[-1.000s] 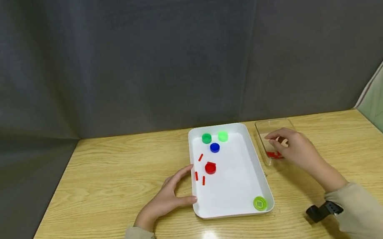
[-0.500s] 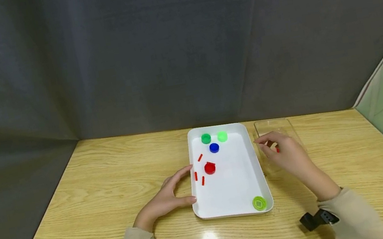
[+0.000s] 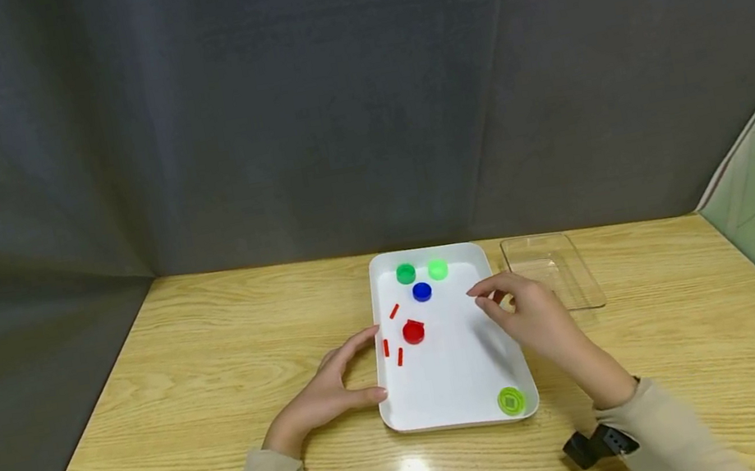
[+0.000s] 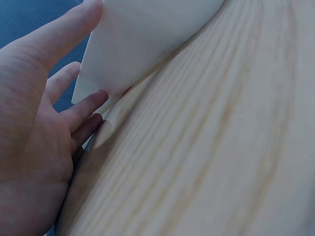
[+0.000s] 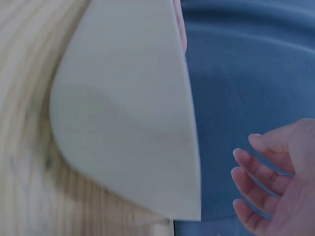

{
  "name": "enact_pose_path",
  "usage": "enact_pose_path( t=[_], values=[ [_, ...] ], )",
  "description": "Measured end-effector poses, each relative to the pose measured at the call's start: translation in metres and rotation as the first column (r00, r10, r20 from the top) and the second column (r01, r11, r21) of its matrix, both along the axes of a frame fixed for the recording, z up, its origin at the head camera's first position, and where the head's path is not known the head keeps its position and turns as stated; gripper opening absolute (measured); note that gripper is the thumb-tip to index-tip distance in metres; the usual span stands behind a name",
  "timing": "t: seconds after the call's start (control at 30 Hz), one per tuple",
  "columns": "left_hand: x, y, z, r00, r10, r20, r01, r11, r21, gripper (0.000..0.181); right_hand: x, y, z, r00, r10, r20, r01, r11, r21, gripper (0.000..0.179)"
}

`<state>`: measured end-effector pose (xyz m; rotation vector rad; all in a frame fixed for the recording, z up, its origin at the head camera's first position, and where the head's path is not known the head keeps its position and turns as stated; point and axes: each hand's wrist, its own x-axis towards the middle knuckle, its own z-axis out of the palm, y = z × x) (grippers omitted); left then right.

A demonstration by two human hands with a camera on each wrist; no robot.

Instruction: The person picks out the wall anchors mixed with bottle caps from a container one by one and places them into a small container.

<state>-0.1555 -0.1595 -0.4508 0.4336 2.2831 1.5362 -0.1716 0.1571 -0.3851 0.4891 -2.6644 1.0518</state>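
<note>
In the head view, a white tray holds round caps: a red cap with a small red piece at its far edge, a blue cap, a dark green cap and a light green cap. Beside the red one lie loose red sticks. My left hand spreads thumb and forefinger against the tray's left wall. Over the tray's right side hangs my right hand, thumb and forefinger tips close together; I cannot tell whether they pinch something small. Neither wrist view shows anything between the fingers.
A yellow-green round piece lies in the tray's near right corner. Right of the tray stands a clear box, its near left corner hidden behind my right hand. A dark curtain closes off the wooden table's far edge.
My right hand has moved left, out from over the clear box and across the tray's right wall. The red pieces seen in the box earlier are now out of sight. My left hand stays put.
</note>
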Motion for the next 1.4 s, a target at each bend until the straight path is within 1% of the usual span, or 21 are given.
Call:
enact_pose_path(
  t=[0.23,0.47,0.73,0.97,1.17,1.4],
  values=[
    [-0.001,-0.001,-0.002,1.0,-0.004,-0.003,0.004,1.0,-0.001,0.082,0.002,-0.022,-0.005,1.0,0.014,0.01,-0.013,1.0,-0.014,0.011],
    [-0.001,-0.001,-0.002,1.0,-0.004,-0.011,0.004,1.0,-0.009,0.083,0.003,-0.041,-0.013,1.0,0.029,0.006,-0.029,0.999,-0.032,0.009],
    [-0.002,-0.001,-0.004,1.0,-0.005,-0.024,0.004,1.0,-0.015,0.083,0.01,-0.058,-0.017,0.998,0.025,0.052,-0.024,0.999,-0.021,0.011],
    [-0.001,-0.001,-0.002,1.0,0.003,-0.016,-0.003,1.0,-0.016,0.084,0.015,-0.072,-0.022,0.994,0.019,0.105,-0.016,0.999,-0.031,0.011],
    [-0.001,-0.001,-0.003,1.0,-0.001,-0.01,0.001,1.0,-0.015,0.084,0.017,-0.083,-0.027,0.994,0.039,0.102,-0.037,0.999,-0.029,0.012],
    [-0.002,-0.003,-0.003,1.0,-0.016,-0.027,0.016,1.0,-0.011,0.083,0.018,-0.093,-0.03,0.992,0.058,0.11,-0.057,0.998,-0.008,0.015]
  ],
)
